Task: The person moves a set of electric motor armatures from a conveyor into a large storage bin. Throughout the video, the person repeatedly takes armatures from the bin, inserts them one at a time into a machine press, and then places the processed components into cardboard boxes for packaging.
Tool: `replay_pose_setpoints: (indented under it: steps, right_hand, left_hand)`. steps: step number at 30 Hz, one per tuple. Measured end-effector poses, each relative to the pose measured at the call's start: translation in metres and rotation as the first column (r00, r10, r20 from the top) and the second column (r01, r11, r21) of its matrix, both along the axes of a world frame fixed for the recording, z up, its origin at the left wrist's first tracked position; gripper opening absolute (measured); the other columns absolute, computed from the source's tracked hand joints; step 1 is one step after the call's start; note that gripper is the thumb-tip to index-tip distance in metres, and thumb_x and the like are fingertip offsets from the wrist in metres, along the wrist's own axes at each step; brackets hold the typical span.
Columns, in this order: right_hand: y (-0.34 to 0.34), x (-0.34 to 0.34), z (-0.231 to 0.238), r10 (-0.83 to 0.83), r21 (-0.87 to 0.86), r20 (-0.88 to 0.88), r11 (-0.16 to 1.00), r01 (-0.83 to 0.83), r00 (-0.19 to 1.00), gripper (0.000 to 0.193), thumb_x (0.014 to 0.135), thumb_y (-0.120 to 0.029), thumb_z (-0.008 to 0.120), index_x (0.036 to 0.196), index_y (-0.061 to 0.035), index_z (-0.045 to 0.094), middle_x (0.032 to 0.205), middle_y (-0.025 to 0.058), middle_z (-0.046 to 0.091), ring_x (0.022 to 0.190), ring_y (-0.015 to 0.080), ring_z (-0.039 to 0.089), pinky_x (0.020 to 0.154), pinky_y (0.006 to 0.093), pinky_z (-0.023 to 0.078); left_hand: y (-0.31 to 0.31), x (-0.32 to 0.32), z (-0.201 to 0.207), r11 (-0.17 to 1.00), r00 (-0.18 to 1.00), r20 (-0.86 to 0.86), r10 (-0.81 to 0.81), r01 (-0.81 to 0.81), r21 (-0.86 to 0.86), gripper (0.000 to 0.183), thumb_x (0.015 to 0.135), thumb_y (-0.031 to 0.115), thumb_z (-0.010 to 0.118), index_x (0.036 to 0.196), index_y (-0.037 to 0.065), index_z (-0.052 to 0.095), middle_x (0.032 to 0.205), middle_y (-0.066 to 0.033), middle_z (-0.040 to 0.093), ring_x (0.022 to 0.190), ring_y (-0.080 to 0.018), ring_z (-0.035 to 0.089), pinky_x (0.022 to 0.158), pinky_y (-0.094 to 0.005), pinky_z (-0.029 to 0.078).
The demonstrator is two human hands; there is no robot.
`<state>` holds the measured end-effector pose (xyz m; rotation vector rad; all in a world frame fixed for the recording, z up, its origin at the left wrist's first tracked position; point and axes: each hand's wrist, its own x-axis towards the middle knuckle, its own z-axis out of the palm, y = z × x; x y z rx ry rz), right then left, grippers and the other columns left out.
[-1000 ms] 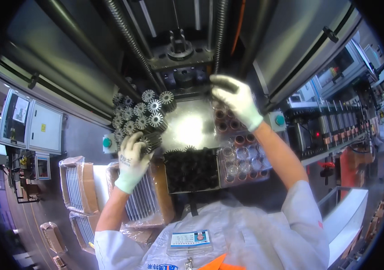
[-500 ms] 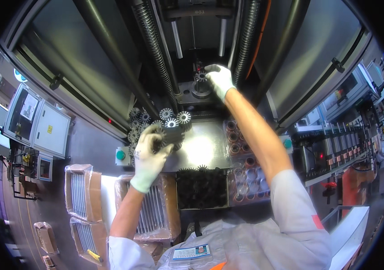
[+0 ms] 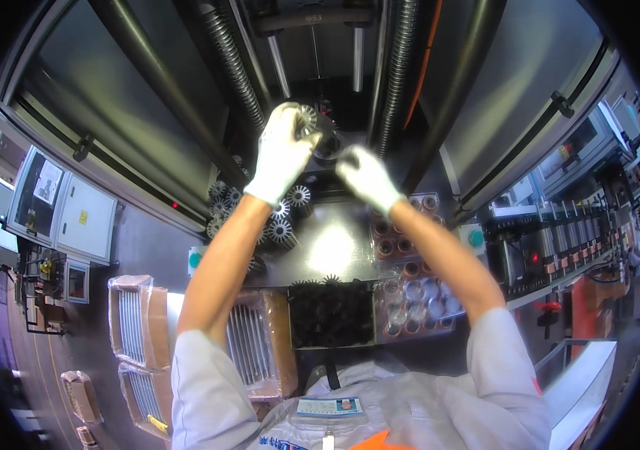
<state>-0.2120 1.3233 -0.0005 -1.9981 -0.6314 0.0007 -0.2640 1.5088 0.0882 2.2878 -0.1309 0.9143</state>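
Observation:
My left hand [image 3: 279, 154], in a white glove, reaches to the press fixture with its fingers closed around a dark slotted metal core [image 3: 308, 118]. Just below and right of it, over the near side of the fixture, is my gloved right hand [image 3: 366, 177]. Its fingers are smeared by motion, so I cannot make out whether anything is in them. The fixture [image 3: 326, 154] is partly covered by my left hand and the core. More slotted cores [image 3: 280, 229] stand in a cluster on the left of the metal table, partly behind my left forearm.
Trays of copper-coloured rings [image 3: 386, 246] lie right of the shiny metal table [image 3: 327, 259]. A dark bin [image 3: 331, 315] of toothed pieces sits in front. Cartons of metal rods [image 3: 279, 337] stand at left. Green buttons [image 3: 195, 259] flank the table; ribbed columns [image 3: 224, 52] rise behind.
My left hand has moved from the core cluster up to the fixture, carrying a slotted core. My right hand has drawn back from the fixture, down toward me.

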Motion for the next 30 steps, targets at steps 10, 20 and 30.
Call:
replay_pose_setpoints:
  steps: [10, 20, 30]
  right_hand:
    - [-0.052, -0.118, -0.03, 0.632, -0.591, -0.201, 0.531, -0.607, 0.749, 0.057, 0.084, -0.045, 0.069, 0.133, -0.019, 0.06, 0.113, 0.0144, 0.064, 0.107, 0.0337, 0.062, 0.091, 0.0422, 0.051]
    - [-0.06, -0.136, -0.042, 0.725, -0.569, -0.145, 0.495, -0.656, 0.673, 0.033, 0.089, -0.039, 0.066, 0.113, -0.0167, 0.073, 0.103, 0.0134, 0.069, 0.101, 0.0312, 0.067, 0.089, 0.0426, 0.052]
    - [-0.074, -0.134, -0.029, 0.694, -0.544, 0.014, 0.609, -0.577, 0.72, 0.017, 0.086, -0.021, 0.068, 0.1, -0.0121, 0.072, 0.099, 0.0102, 0.06, 0.085, 0.0299, 0.065, 0.073, 0.0422, 0.053]
  left_hand:
    - [0.004, 0.059, 0.037, 0.909, 0.938, -0.272, -0.214, 0.293, 0.296, 0.034, 0.076, 0.011, 0.079, 0.105, 0.003, 0.062, 0.098, -0.019, 0.066, 0.095, -0.0373, 0.065, 0.083, -0.0417, 0.051]
    - [-0.001, 0.061, -0.035, 0.933, 0.903, -0.429, 0.033, 0.126, 0.336, 0.033, 0.075, 0.016, 0.081, 0.105, 0.006, 0.069, 0.094, -0.0173, 0.072, 0.096, -0.0335, 0.069, 0.086, -0.0411, 0.052]
    - [0.035, -0.155, 0.006, 0.964, 0.598, -0.792, 0.12, 0.121, 0.238, 0.028, 0.083, 0.03, 0.069, 0.09, 0.003, 0.074, 0.081, -0.0179, 0.069, 0.076, -0.0304, 0.068, 0.074, -0.0413, 0.055]
